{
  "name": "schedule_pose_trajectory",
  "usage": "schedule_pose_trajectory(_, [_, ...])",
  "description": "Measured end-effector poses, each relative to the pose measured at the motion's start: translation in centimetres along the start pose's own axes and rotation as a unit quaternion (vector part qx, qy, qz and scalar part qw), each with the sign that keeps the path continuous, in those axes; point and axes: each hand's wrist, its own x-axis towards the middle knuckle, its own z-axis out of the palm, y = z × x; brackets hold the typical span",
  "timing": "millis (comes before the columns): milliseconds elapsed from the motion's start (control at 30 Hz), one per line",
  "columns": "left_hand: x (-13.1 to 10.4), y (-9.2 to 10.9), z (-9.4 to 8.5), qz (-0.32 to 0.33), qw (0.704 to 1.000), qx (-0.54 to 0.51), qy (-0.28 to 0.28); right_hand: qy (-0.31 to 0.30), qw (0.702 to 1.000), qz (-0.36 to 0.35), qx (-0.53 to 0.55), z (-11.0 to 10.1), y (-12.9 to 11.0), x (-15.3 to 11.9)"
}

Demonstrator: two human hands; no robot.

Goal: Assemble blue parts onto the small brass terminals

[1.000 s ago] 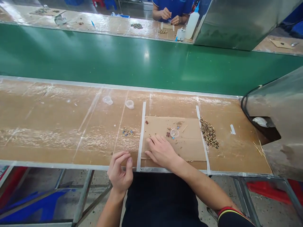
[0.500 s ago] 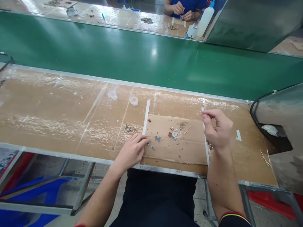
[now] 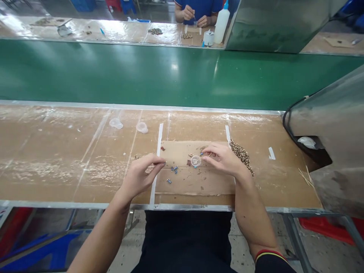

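Note:
My left hand (image 3: 143,172) is over the left edge of a cardboard sheet (image 3: 204,185), thumb and forefinger pinched around something too small to make out. My right hand (image 3: 223,159) is beside a small clear cup (image 3: 196,161), its fingers closed on a thin wooden stick (image 3: 210,154). Small blue pieces (image 3: 175,170) lie on the sheet between my hands and toward its front. Dark red pieces (image 3: 189,162) sit just left of the cup. Under and behind my right wrist spreads a pile of small gold-brown pieces (image 3: 241,153).
Two clear plastic cups (image 3: 142,127) (image 3: 116,123) stand on the bench to the left. White tape strips (image 3: 159,138) flank the sheet. Thin sticks (image 3: 306,177) lie at the right, by a metal housing (image 3: 332,125). Beyond the green belt (image 3: 127,76), another person's hands (image 3: 196,17) work near a white bottle (image 3: 222,24).
My right hand has come down and left from above the right tape to the stick by the cup. My left hand has lifted into a pinch. The view has shifted, uncovering the gold-brown pile.

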Motion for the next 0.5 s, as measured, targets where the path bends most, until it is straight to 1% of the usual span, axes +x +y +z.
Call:
schedule_pose_trajectory(67, [2.0, 0.5, 0.8, 0.001, 0.995, -0.092, 0.033, -0.01, 1.0, -0.002, 0.001, 0.2, 0.1, 0.0])
schedule_pose_trajectory(100, [2.9, 0.6, 1.5, -0.004, 0.989, -0.14, 0.038, -0.011, 1.0, -0.004, 0.003, 0.3, 0.1, 0.0])
schedule_pose_trajectory(167, [4.5, 0.4, 3.1, -0.031, 0.97, -0.235, 0.046, -0.007, 1.0, -0.012, 0.01, 0.7, 0.3, 0.0])
schedule_pose_trajectory(233, [5.4, -0.4, 4.7, -0.068, 0.944, -0.317, 0.065, -0.001, 0.999, -0.024, 0.022, 1.0, 0.4, 0.1])
schedule_pose_trajectory(333, [5.4, -1.8, 6.6, -0.128, 0.892, -0.423, 0.097, 0.006, 0.999, -0.038, 0.031, 1.3, 0.5, 0.3])
schedule_pose_trajectory(400, [4.9, -2.5, 7.2, -0.17, 0.858, -0.475, 0.101, 0.009, 0.999, -0.043, 0.028, 1.5, 0.5, 0.4])
schedule_pose_trajectory(433, [4.6, -2.7, 7.3, -0.189, 0.845, -0.491, 0.096, 0.011, 0.998, -0.048, 0.028, 1.5, 0.5, 0.4])
schedule_pose_trajectory(500, [4.2, -2.9, 7.4, -0.218, 0.833, -0.502, 0.086, 0.015, 0.998, -0.058, 0.035, 1.6, 0.4, 0.5])
